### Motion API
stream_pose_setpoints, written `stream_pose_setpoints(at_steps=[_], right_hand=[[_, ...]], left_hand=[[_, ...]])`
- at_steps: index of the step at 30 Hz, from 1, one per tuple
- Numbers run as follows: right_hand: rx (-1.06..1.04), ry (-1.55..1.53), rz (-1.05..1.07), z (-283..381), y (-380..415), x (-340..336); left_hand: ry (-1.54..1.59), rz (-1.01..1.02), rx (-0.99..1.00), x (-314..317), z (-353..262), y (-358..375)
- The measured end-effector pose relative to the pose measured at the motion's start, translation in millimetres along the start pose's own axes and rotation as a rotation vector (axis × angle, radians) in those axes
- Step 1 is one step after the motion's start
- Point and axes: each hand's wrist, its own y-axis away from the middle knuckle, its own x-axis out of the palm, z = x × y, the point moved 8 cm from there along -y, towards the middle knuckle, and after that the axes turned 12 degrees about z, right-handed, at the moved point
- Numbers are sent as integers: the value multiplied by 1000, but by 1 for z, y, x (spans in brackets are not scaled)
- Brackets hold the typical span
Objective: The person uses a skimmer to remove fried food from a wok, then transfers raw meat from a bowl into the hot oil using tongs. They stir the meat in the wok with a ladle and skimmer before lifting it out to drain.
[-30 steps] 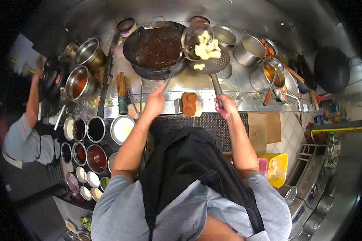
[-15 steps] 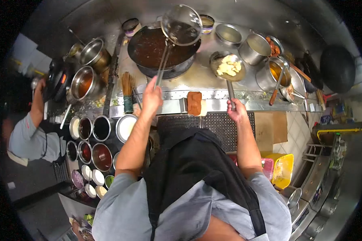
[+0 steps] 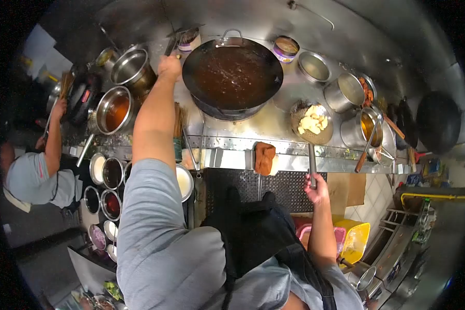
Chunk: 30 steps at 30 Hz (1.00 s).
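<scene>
Pale yellow pieces [image 3: 313, 119] lie heaped in the round metal skimmer [image 3: 321, 136], out to the right of the black wok [image 3: 275, 75] of dark liquid; the person's right hand [image 3: 316, 188] is wrapped firmly about its handle, near the counter's front edge. Over on the left, the other arm stretches past the wok; that left hand [image 3: 169, 67] meets a dark handle [image 3: 171, 46] beside a purple-labelled tin [image 3: 189, 45], though from here I cannot tell whether its fingers grip it.

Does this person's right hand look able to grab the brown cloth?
Probably not: the right hand grips the strainer handle, though nothing seems to stand between it and the brown cloth.
</scene>
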Motion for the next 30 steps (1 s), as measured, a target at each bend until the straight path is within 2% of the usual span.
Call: stream_pose_setpoints(at_steps=[3, 5, 6, 7, 9, 11, 12, 15, 16, 18, 19, 20, 21, 22, 23, 24, 25, 26, 27, 28, 29, 30], right_hand=[[32, 22, -4, -1, -2, 4], [15, 52, -12, 0, -4, 7], [37, 41, -31, 0, -9, 1], [-6, 92, -71, 4, -6, -1], [37, 60, -59, 4, -20, -21], [12, 137, -43, 6, -17, -20], [22, 142, -104, 6, -18, -27], [37, 169, -145, 7, -20, -35], [19, 195, -164, 9, -23, -41], [18, 224, -164, 10, -27, -49], [7, 237, -180, 11, -24, -51], [-8, 245, -222, 12, -22, -56], [-8, 247, -225, 12, -21, -60], [-24, 275, -190, 13, -24, -63], [-41, 306, -157, 17, -24, -68], [-64, 288, -90, 18, -20, -64], [-61, 309, -87, 18, -16, -70], [-63, 313, -106, 20, -13, -77], [-66, 318, -119, 22, -11, -83], [-63, 327, -115, 23, -10, -84], [-53, 311, -120, 23, -8, -87], [-45, 298, -128, 24, -4, -89]], left_hand=[[53, -10, -27, -36, 0, 26], [80, -87, -50, -3, 54, 10], [387, -166, 1, 12, 86, 14], [691, -257, 61, -6, 100, 35], [1349, -76, -43, -8, 113, 113], [1409, -127, -119, -8, 142, 162], [1471, -154, -191, -5, 157, 178], [1464, -140, -264, -12, 189, 198], [1494, -90, -250, -8, 206, 194], [1529, -113, -298, -6, 241, 186], [1560, -113, -336, -14, 237, 195], [1444, -64, -435, -24, 238, 207], [1445, -62, -437, -16, 243, 212], [781, -454, -426, -49, 259, 229], [87, -774, -377, -72, 241, 249], [366, -782, -348, -87, 207, 288], [507, -789, -309, -70, 192, 306], [571, -716, -175, -42, 162, 321], [690, -481, -180, 19, 140, 325], [548, -246, -51, 84, 104, 331], [666, -36, -27, 104, 63, 354], [575, -11, -53, 127, 52, 362]])
